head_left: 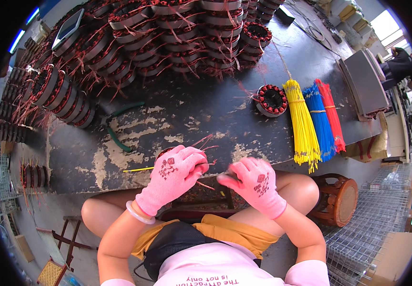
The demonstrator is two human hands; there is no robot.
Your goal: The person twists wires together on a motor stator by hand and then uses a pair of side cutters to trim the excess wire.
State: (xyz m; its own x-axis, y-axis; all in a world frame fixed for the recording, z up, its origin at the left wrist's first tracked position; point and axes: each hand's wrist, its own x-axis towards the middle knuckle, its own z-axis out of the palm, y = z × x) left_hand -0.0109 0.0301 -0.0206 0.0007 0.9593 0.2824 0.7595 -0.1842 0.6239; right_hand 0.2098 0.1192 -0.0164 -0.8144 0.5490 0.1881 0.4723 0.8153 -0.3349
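Both my hands wear pink gloves with a dark printed pattern. At the table's near edge, my left hand (171,177) lies over a motor stator, its fingers curled and pinched together around a thin reddish lead wire (207,186) that sticks out below the thumb. Most of that stator (165,151) is hidden by the hand. Thin red leads (205,141) rise beyond my knuckles, and a yellow wire (138,169) pokes out to the left. Just to the right, my right hand (254,183) is closed with thumb against fingers; what it pinches is too small to make out.
Stacked stators (177,38) fill the far side, with a leaning row (62,97) at left. Green-handled pliers (115,125) lie nearby. At right are one stator (271,100) and bundles of yellow (301,124), blue (321,124) and red wires (332,114). A wooden stool (342,200) stands below.
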